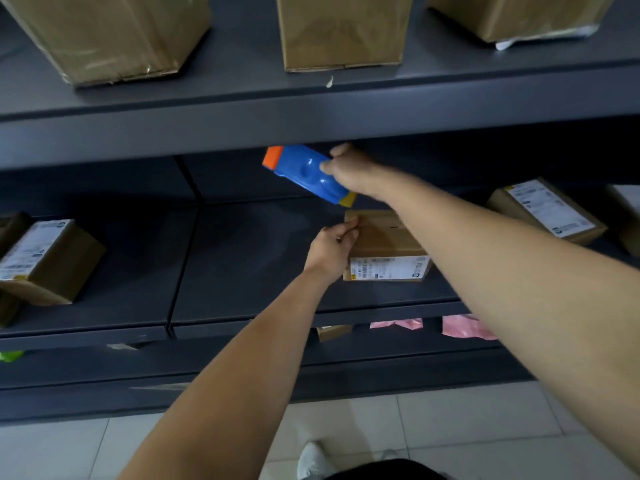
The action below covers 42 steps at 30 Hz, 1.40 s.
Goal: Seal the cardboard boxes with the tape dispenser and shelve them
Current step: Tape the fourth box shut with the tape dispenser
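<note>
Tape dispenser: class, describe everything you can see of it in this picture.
The tape dispenser is glossy blue plastic, with an orange cap at its upper-left end, a yellow tip at its lower-right end and a round dimple in its side. It hangs tilted in the air below the upper shelf, near the cardboard box. Only the right hand touches it, fingers gripping its right part. No tape shows.
</note>
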Tool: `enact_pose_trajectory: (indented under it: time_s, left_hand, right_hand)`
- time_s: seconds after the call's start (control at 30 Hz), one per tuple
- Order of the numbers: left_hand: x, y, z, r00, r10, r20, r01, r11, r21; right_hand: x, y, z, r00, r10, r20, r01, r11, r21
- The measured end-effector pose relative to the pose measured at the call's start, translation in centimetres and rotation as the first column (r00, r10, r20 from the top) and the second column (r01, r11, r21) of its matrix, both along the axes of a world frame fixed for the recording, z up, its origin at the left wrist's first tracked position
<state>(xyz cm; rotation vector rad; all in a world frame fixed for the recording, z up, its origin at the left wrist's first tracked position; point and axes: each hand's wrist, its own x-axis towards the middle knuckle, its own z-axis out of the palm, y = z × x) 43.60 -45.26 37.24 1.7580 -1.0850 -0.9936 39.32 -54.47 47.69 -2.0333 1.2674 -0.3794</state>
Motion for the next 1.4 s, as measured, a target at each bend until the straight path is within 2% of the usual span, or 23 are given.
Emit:
enact_pose_trajectory:
  time_s: [0.13, 0.2, 0.27, 0.4, 0.6, 0.7, 0.77, 0.83, 0.87, 0.93, 1.0, 1.13, 1.3, 1.4]
  left_hand:
    - [0.0, -0.3, -0.3, 1.0, -0.001, 0.018, 0.0, 1.0, 0.009]
    - [0.1, -0.6, 0.0, 0.994, -0.005, 0.105, 0.002, 1.0, 0.031]
    - [0.0, -0.9, 0.6, 0.979, -0.004, 0.205, -0.008, 0.998, 0.059]
    - [-0.1, -1.6, 1.3, 0.943, -0.011, 0.332, 0.002, 1.0, 0.026]
    - [-0.1, -1.8, 1.7, 0.919, -0.048, 0.391, 0.038, 0.999, 0.033]
    - [0.3, -1.8, 1.9, 0.962, 0.052, 0.267, -0.044, 0.998, -0.036]
    - [0.1, -1.7, 2.7, 0.985, 0.166, 0.038, -0.162, 0.983, -0.09]
    - [-0.1, -1.8, 3.9, 0.94, 0.214, -0.266, -0.243, 0.967, -0.082]
    - [-0.1, -2.0, 4.4, 0.9, 0.192, -0.39, -0.233, 0.971, -0.06]
    - [-0.3, -2.2, 5.3, 0.83, 0.13, -0.542, -0.163, 0.987, -0.013]
    - [-0.5, -2.4, 5.7, 0.791, 0.108, -0.602, -0.126, 0.992, 0.013]
    - [-0.7, -2.5, 5.7, 0.703, 0.161, -0.693, -0.177, 0.983, 0.048]
    - [-1.4, -2.2, 5.7, 0.505, 0.245, -0.827, -0.236, 0.962, 0.141]
    - [-2.0, -2.2, 5.7, 0.497, 0.295, -0.816, -0.298, 0.941, 0.159]
  right_hand:
    - [-6.3, -0.6, 0.6, 0.983, -0.133, 0.127, 0.132, 0.991, 0.012]
    - [-8.8, -0.6, 0.1, 0.951, -0.216, 0.223, 0.213, 0.976, 0.042]
    - [-10.8, -0.5, -0.8, 0.919, -0.302, 0.253, 0.288, 0.953, 0.092]
    - [-13.1, -0.4, -2.0, 0.937, -0.276, 0.215, 0.26, 0.96, 0.103]
    - [-15.2, -0.2, -2.4, 0.911, -0.304, 0.279, 0.271, 0.951, 0.15]
    - [-15.7, -0.3, -2.8, 0.899, -0.323, 0.295, 0.284, 0.944, 0.169]
    - [-15.9, -0.2, -2.9, 0.891, -0.337, 0.303, 0.291, 0.938, 0.188]
    - [-16.1, -0.3, -3.1, 0.892, -0.333, 0.305, 0.285, 0.939, 0.192]
    - [-16.2, -0.3, -3.1, 0.896, -0.327, 0.301, 0.28, 0.941, 0.189]
    - [-16.2, -0.1, -3.0, 0.906, -0.307, 0.289, 0.263, 0.947, 0.182]
    - [-16.1, 0.0, -2.7, 0.918, -0.282, 0.28, 0.242, 0.955, 0.171]
    - [-16.2, 0.6, -2.0, 0.943, -0.217, 0.252, 0.189, 0.973, 0.131]
    - [-16.2, 0.9, -1.6, 0.954, -0.173, 0.244, 0.148, 0.982, 0.118]
    - [-16.3, 0.8, -1.3, 0.964, -0.16, 0.211, 0.14, 0.984, 0.106]
